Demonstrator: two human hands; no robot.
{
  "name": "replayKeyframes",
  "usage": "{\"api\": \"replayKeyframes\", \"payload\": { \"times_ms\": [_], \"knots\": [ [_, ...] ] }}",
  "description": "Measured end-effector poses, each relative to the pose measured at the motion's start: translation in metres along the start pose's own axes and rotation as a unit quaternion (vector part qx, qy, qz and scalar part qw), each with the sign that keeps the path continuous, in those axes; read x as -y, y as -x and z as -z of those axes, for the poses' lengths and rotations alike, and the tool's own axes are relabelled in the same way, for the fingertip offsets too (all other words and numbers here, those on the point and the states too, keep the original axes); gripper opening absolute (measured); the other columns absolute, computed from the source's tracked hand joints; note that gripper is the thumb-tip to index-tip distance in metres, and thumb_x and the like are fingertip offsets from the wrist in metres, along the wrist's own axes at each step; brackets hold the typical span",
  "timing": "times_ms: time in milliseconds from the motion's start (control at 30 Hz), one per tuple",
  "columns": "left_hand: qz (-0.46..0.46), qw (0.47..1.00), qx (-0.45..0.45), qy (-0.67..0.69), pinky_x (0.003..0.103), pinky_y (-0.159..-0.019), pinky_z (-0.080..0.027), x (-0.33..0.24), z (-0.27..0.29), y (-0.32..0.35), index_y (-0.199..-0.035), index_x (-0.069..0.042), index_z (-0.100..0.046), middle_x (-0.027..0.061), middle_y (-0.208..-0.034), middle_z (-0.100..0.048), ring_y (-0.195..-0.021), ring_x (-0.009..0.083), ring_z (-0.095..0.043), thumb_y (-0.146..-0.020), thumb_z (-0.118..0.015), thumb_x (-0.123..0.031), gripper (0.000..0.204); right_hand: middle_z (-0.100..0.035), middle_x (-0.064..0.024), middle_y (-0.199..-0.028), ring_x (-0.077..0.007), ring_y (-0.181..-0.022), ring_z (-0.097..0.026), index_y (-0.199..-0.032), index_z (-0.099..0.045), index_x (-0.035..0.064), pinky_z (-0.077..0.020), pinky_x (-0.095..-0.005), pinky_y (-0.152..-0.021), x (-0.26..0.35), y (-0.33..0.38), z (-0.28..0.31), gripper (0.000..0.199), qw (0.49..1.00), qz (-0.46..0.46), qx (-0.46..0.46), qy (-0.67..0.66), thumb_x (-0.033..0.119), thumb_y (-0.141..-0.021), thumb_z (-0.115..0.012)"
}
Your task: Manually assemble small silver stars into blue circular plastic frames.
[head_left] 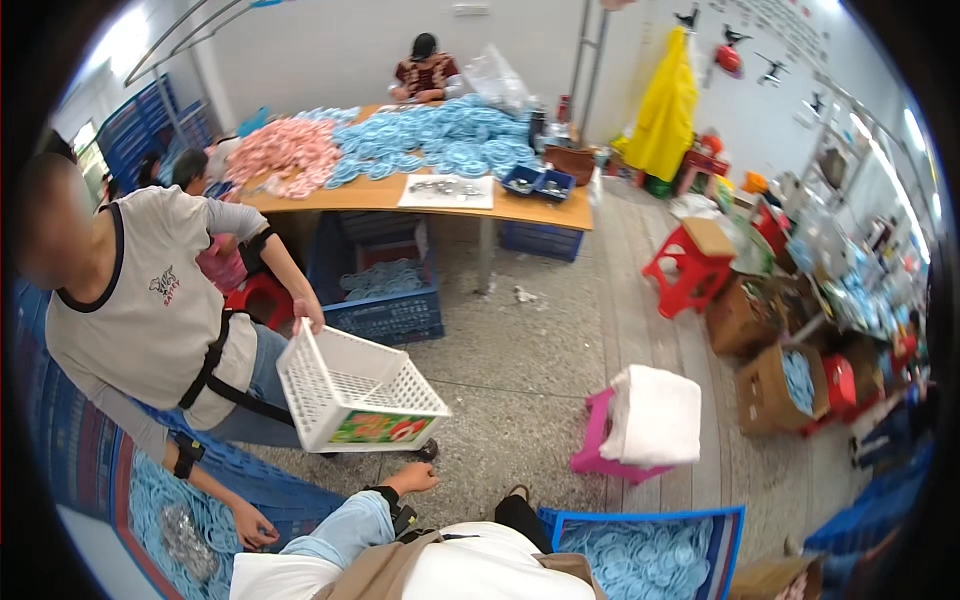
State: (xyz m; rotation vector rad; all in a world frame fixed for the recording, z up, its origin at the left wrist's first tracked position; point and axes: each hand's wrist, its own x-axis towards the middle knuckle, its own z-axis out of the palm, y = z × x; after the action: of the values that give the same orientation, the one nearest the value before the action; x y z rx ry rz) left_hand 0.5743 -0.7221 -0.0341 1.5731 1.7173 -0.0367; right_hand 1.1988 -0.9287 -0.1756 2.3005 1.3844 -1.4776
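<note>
The white lattice basket (358, 392) hangs tilted in a co-worker's hand (309, 316), just above and ahead of the person's left hand (412, 479), which reaches toward it, fingers loosely spread and empty. The right hand is out of view. A pink stool (600, 440) stands right.

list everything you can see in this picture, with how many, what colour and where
White basket: one, white, held by a co-worker at left.
Table: one, wooden, at the back, heaped with blue rings and pink rings.
Blue crate: one, under the table.
Red stool: one, right.
Pink stool: one, centre, white bundle on top.
Blue bin: one, bottom right, holding blue rings.
Yellow garment: one, hanging at back right.
Seated person: one, behind the table.
Left hand: open, below the basket.
Right hand: not in view.
</note>
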Motion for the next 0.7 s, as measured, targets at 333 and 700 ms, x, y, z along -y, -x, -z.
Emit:
{"api": "replayKeyframes", "payload": {
  "times_ms": [333, 700],
  "knots": [
    [0.139, 0.974, -0.097, 0.152, 0.039, -0.069, -0.045, 0.031, 0.054, -0.054, -0.086, -0.003, -0.062, 0.0146, -0.080, -0.062, -0.076, 0.0293, -0.058, -0.075, -0.055, -0.039, 0.038, -0.056, -0.0101, -0.054, -0.0211, -0.043, -0.057, -0.069, -0.059, -0.0018, -0.0441, -0.0304, -0.036, 0.313, -0.171, 0.218, 0.013, 0.995, 0.069, -0.071, 0.008, 0.009, -0.071, -0.052],
    [0.341, 0.889, -0.091, 0.293, 0.039, -0.070, -0.044, 0.160, 0.125, -0.144, -0.073, -0.001, -0.062, 0.0165, -0.074, -0.061, -0.074, 0.0316, -0.059, -0.074, -0.053, -0.038, 0.038, -0.063, -0.0128, -0.073, -0.0227, -0.069, -0.061, -0.086, -0.062, 0.0026, -0.0475, -0.0330, -0.062, 0.733, -0.274, 0.159, 0.022, 0.882, 0.375, 0.036, 0.283, 0.020, -0.073, -0.056]
  ]
}}
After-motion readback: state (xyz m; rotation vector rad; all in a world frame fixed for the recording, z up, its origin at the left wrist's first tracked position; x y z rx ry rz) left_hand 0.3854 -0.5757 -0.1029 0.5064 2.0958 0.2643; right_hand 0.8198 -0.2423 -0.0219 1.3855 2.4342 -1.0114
